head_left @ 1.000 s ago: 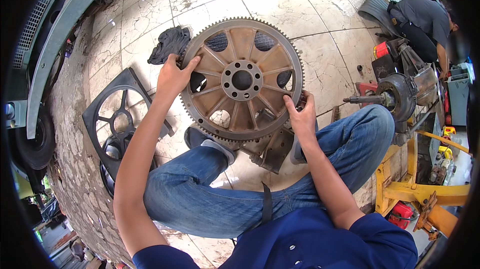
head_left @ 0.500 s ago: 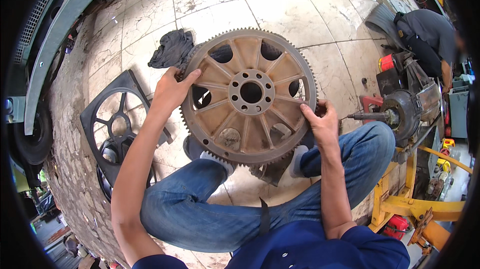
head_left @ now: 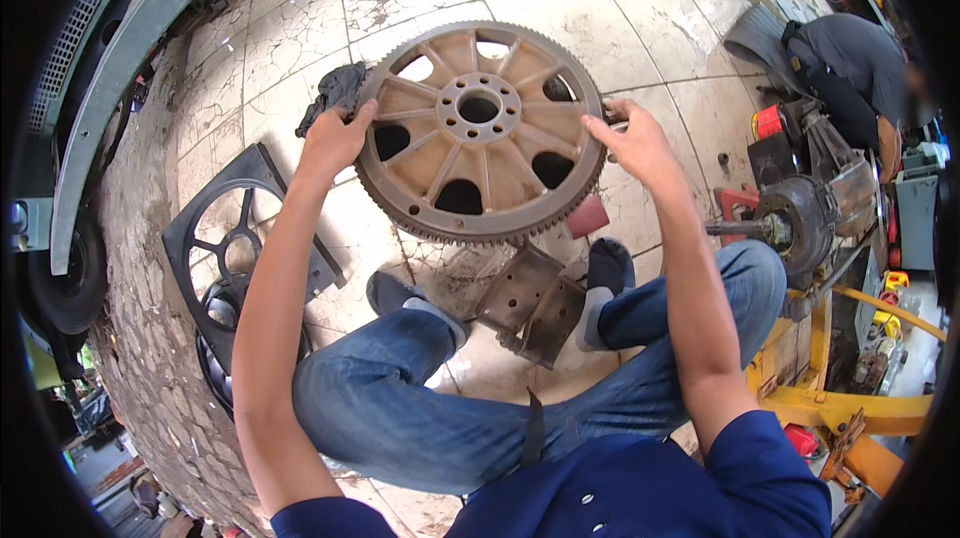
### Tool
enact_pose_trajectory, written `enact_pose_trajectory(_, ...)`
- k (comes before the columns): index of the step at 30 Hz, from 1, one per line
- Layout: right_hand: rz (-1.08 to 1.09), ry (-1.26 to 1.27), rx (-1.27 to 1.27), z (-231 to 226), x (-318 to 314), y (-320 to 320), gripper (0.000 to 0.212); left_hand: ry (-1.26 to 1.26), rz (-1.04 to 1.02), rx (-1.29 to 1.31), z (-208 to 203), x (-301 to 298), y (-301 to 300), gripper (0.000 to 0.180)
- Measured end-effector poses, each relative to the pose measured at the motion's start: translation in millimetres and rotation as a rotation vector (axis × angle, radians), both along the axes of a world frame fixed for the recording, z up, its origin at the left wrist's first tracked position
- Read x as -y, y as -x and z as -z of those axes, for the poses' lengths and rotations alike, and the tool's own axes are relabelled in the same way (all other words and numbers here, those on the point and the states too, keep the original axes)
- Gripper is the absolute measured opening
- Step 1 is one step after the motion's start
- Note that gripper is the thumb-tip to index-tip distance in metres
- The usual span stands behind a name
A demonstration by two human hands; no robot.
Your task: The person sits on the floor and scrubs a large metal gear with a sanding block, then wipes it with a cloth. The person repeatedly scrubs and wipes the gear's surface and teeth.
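Note:
A large brown metal flywheel (head_left: 410, 176) with a toothed rim, radial ribs and a ring of bolt holes round its hub is held out in front of my legs. My left hand (head_left: 337, 141) grips its left rim, thumb on the top face and fingers beneath. On the opposite rim my right hand (head_left: 630, 141) has its thumb on top, the other fingers partly hidden at the edge. Behind my left hand lies a crumpled black cloth (head_left: 338, 90). Between my feet sits a brown metal bracket (head_left: 530, 304) with holes, and near it a dark red flat piece (head_left: 588, 217).
A black fan shroud (head_left: 262, 168) lies on the tiles at left. On the right stand a greasy axle-like assembly (head_left: 800, 223) and a yellow metal frame (head_left: 850, 408). Another person (head_left: 850, 63) bends over at the far right. A grey vehicle bumper (head_left: 110, 78) curves along the left.
The flywheel has moved away from me and slightly left, with both hands on it and my arms stretched further. The bracket and the red piece have come into sight.

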State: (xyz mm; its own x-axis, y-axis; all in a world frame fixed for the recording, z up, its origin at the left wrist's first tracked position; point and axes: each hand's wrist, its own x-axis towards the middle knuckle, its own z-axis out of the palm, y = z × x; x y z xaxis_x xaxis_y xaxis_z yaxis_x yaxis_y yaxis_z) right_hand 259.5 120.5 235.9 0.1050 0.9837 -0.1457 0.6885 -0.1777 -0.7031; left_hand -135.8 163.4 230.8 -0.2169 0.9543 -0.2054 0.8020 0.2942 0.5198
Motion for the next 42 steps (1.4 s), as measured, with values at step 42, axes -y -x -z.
enact_pose_trajectory(42, 0.014, -0.021, -0.203, 36.1, -34.0, 8.1, 0.071, 0.191, 0.047, 0.151, -14.7, 32.7, -7.2, 0.086)
